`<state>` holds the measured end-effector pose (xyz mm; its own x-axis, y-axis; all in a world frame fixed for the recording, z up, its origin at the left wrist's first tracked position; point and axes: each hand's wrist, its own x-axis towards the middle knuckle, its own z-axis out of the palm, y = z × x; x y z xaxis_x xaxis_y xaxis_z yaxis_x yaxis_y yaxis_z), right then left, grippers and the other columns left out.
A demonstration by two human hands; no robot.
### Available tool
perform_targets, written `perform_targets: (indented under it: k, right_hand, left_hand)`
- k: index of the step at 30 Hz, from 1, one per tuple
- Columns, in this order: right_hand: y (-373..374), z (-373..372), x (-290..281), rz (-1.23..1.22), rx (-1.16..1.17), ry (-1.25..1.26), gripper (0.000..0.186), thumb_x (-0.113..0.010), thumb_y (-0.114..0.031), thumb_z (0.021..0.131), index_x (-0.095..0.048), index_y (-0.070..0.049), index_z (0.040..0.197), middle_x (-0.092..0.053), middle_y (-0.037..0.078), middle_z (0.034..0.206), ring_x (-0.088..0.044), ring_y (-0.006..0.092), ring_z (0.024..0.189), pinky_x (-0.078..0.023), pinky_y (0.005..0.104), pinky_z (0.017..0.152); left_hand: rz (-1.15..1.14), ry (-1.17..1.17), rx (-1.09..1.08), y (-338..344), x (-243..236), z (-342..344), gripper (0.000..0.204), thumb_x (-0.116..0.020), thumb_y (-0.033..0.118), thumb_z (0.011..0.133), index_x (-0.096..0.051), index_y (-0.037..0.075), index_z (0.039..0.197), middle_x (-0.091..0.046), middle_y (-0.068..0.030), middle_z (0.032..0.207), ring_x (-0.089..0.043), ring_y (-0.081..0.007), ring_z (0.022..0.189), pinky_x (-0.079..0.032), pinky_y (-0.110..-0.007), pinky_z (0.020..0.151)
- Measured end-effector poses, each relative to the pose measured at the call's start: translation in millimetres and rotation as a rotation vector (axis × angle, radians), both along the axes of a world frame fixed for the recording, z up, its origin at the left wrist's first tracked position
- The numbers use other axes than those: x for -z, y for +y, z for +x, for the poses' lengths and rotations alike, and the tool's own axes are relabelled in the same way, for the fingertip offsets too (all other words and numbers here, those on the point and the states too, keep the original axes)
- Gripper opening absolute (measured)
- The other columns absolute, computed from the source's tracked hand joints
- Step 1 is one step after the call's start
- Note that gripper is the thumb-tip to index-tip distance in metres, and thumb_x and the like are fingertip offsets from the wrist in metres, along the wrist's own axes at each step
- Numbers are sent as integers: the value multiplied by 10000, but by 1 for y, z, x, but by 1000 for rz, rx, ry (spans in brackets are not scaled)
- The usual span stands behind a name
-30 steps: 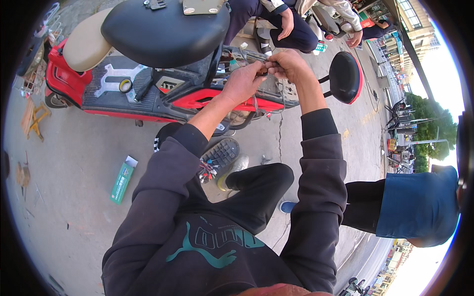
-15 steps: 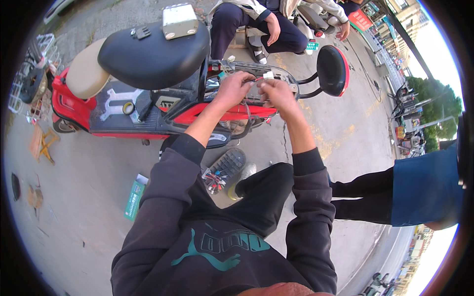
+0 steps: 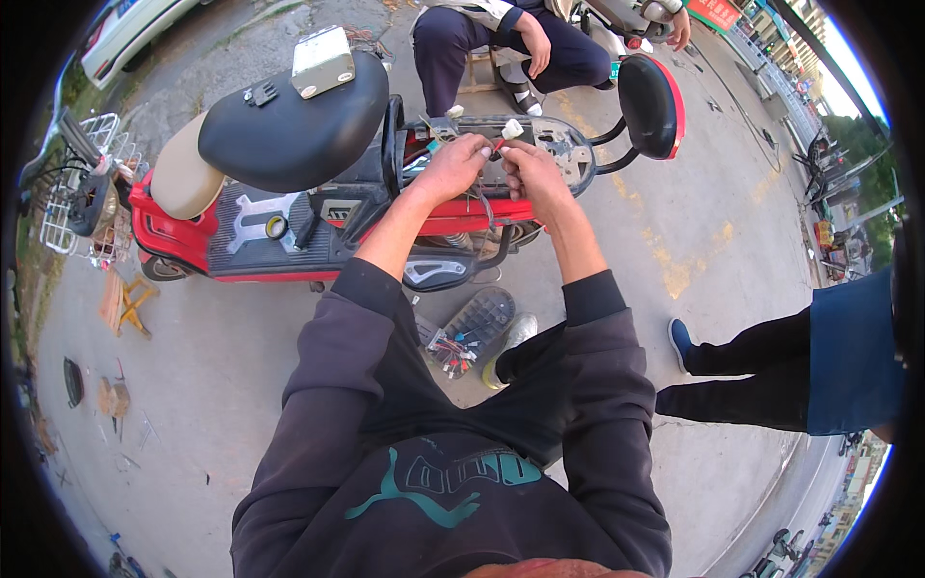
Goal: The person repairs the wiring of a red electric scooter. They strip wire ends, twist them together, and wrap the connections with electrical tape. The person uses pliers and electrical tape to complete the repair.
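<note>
Upper centre | right hand [image 3: 536,175]: we pinch red wire [image 3: 499,145], likely steadying white connector [image 3: 512,129] | left hand [image 3: 455,170]: nearly closed, hold unclear

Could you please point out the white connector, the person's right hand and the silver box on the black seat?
White connector [image 3: 512,129]: head view, on the middle of its body.
Right hand [image 3: 537,174]: head view, on the back of the hand.
Silver box [image 3: 322,60]: head view, on its broad upper face.
</note>
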<state>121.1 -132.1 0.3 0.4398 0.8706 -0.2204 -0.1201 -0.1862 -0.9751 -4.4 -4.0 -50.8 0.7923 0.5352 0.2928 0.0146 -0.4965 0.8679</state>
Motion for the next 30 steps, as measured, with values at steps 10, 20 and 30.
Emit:
perform_targets:
  k: [10, 20, 30]
  right_hand:
    - [-3, 15, -7, -183, -156, -489, 352, -752, -299, 862, -733, 30, 987, -662, 35, 791, -576, 127, 696, -461, 322, 612]
    - [-20, 21, 0, -85, -148, -914, 339, -698, -334, 902, -719, 4, 903, -673, 137, 866, -631, 251, 795, -498, 411, 732]
    - [-36, -5, -15, 18, 18, -1302, 232, -744, -292, 856, -769, -62, 848, -657, 129, 875, -602, 344, 944, -502, 466, 809]
  left_hand:
    - [-188, 47, 46, -3, -10, -6, 239, -514, 203, 1056, -613, -7, 1115, -629, -25, 904, -594, -114, 768, -509, -292, 717]
    - [-61, -37, 82, -1, 5, 6, 206, -578, 203, 1043, -634, 13, 1100, -591, -6, 857, -523, -85, 769, -455, -274, 695]
    - [-372, -73, -14, -12, -11, 8, 175, -653, 179, 992, -712, 16, 1017, -595, 52, 783, -489, -34, 696, -394, -232, 623]
